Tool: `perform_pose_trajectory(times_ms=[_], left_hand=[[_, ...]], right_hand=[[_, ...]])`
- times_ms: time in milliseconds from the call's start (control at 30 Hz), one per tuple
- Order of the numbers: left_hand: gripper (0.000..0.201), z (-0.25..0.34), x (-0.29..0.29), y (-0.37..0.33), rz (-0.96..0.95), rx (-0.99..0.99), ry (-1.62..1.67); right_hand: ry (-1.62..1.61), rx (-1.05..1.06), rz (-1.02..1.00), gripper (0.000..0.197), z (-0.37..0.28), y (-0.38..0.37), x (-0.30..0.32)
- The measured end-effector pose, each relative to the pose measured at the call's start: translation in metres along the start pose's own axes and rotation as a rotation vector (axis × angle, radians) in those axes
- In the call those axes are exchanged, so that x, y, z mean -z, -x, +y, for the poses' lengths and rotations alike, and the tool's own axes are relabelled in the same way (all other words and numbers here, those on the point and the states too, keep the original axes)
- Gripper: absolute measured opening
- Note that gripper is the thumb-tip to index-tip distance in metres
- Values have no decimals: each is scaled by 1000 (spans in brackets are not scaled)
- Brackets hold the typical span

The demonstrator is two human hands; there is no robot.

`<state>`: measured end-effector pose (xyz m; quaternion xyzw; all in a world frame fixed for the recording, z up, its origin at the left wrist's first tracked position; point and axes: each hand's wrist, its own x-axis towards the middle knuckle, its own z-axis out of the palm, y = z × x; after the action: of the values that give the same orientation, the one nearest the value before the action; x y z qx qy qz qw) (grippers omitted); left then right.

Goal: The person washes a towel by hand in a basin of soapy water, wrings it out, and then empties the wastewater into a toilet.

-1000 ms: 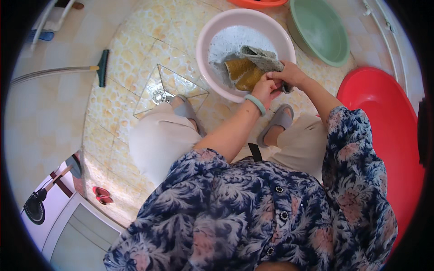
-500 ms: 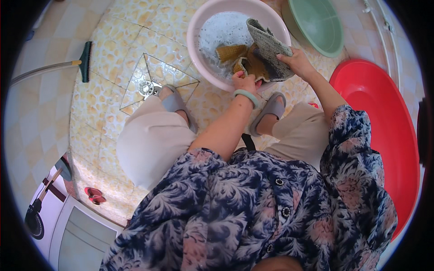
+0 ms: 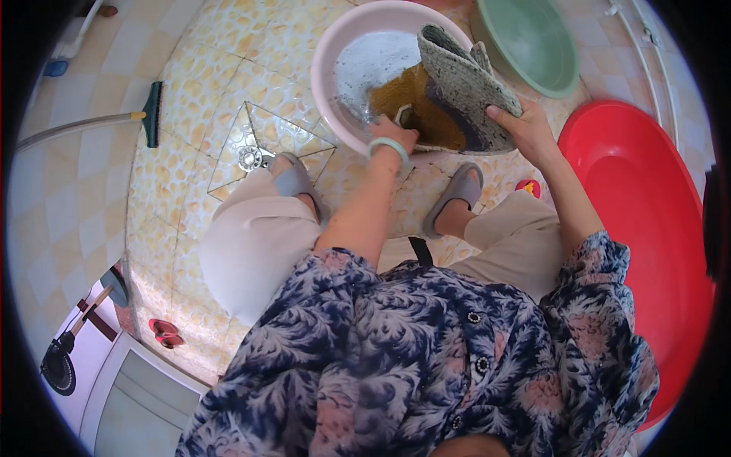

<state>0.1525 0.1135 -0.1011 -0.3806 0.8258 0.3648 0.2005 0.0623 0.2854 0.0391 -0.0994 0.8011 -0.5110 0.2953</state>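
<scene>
A floor mat (image 3: 464,91) with brown and dark pile and a grey, ribbed backing is held folded and tilted over the near right rim of a pink basin (image 3: 321,84). Soapy water (image 3: 373,57) shows inside the basin, and the mat's far left part reaches down towards it. My right hand (image 3: 529,135) grips the mat's right edge, its thumb on the grey backing. At the near left edge of the mat, my left hand (image 3: 392,135) is closed on the brown side, above the basin's rim. Some of its fingertips are hidden.
A green basin (image 3: 560,53) stands at the far right, and a large red tub (image 3: 647,228) lies to my right. A floor drain (image 3: 250,158) is by my left foot. To the left, a long-handled squeegee (image 3: 152,114) rests near the wall. Red slippers (image 3: 165,333) lie farther back.
The mat has spread wider, showing more brown pile. My left hand has shifted left along its edge, and my right hand has moved slightly right and nearer.
</scene>
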Motion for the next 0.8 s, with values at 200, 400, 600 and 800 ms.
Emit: perform_pose_trajectory(times_ms=[200, 400, 600, 800], left_hand=[[46, -22, 7, -51, -396, -301, -96], [39, -11, -16, -34, 75, -110, 458], [38, 45, 43, -6, -136, -24, 1707], [32, 46, 49, -6, -216, 69, 1573]], right_hand=[[112, 71, -2, 28, -19, 12, 3], [117, 33, 62, 29, -7, -2, 15], [518, 173, 127, 30, -14, -5, 21], [615, 322, 69, 33, -15, 6, -42]])
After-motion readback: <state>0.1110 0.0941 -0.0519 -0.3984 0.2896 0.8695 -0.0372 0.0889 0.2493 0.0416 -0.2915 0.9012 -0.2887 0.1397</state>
